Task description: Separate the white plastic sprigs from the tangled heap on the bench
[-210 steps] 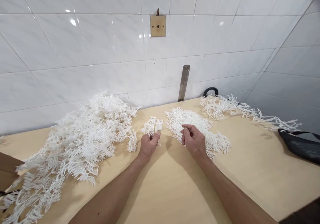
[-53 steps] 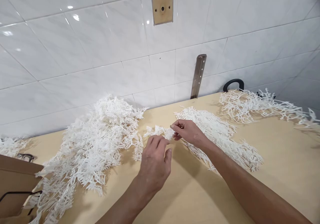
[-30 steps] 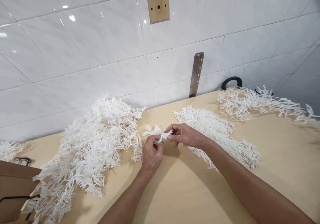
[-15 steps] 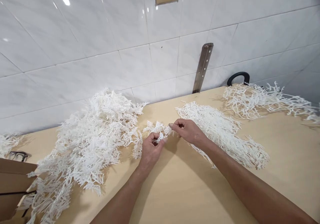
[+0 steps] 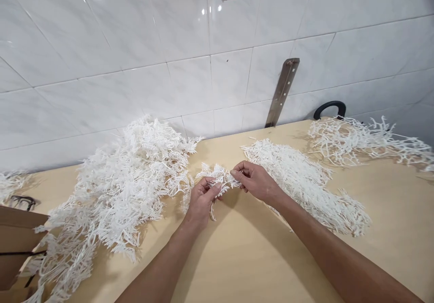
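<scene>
1. White tiles cover the wall (image 5: pixel 135 32) behind a pale wooden desk (image 5: pixel 244 258), and a metal strip (image 5: pixel 282 93) leans against them at the back edge.
2. Over the desk, between two piles, I see the person holding up a small white sprig (image 5: pixel 225 183).
3. Thumb and fingers of the left hand (image 5: pixel 201 199) pinch one end of it; a thin strand hangs below.
4. At the other end, the right hand (image 5: pixel 256 181) pinches with thumb and forefinger, its remaining fingers curled in.
5. To the left spreads a big, fluffy white heap (image 5: pixel 129 181), with a cardboard box (image 5: pixel 15 244) and a pair of glasses (image 5: pixel 22 201) beyond it.
6. Just past the right hand lies a flatter white pile (image 5: pixel 298 172).
7. Farther right sits a loose white tangle (image 5: pixel 356 142), a black handle (image 5: pixel 330 108) showing behind it.
</scene>
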### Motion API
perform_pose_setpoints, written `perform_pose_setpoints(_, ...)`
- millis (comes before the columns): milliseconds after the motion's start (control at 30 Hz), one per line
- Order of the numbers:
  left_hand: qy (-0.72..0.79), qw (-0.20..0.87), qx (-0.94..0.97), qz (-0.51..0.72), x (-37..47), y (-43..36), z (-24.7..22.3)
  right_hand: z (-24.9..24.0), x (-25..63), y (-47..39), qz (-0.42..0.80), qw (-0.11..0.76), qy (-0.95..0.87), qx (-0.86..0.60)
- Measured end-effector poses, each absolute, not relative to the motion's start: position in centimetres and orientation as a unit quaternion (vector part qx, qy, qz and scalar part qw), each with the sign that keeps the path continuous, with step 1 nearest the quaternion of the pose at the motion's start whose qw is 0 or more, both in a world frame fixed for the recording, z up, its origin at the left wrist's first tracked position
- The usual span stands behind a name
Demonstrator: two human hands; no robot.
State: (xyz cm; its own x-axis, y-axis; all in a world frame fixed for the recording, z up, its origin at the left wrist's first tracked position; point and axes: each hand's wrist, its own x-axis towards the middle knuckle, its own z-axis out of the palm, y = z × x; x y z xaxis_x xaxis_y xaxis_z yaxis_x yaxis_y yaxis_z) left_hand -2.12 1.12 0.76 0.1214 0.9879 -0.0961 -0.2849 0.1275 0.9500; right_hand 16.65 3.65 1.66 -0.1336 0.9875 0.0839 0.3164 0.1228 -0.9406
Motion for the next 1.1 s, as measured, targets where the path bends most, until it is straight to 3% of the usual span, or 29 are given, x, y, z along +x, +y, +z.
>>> perform_pose_setpoints(133,0.462,0.613,0.403,0.498,-2.0,1.0,1.2,1.6,16.7,3.7,0.424,0.42,-0.615,-0.516)
perform_pose_setpoints(300,0.52,0.521,0.498,0.459,-2.1,0.9,0.8,1.8,16.6,3.8,0.437,0.428,-0.597,-0.519)
perform_pose_setpoints(533,0.482,0.099,0.735,0.465,-1.9,0.1,0.7,2.0,16.4,3.7,0.406,0.406,-0.617,-0.538)
perform_pose_setpoints(633,0.452,0.017,0.774,0.443,-1.4,-0.2,1.1,2.2,16.3,3.5,0.395,0.409,-0.622,-0.538)
perform_pose_setpoints(1100,0.5,0.174,0.732,0.43,-0.9,1.3,1.6,3.3,16.3,2.8,0.483,0.43,-0.617,-0.449)
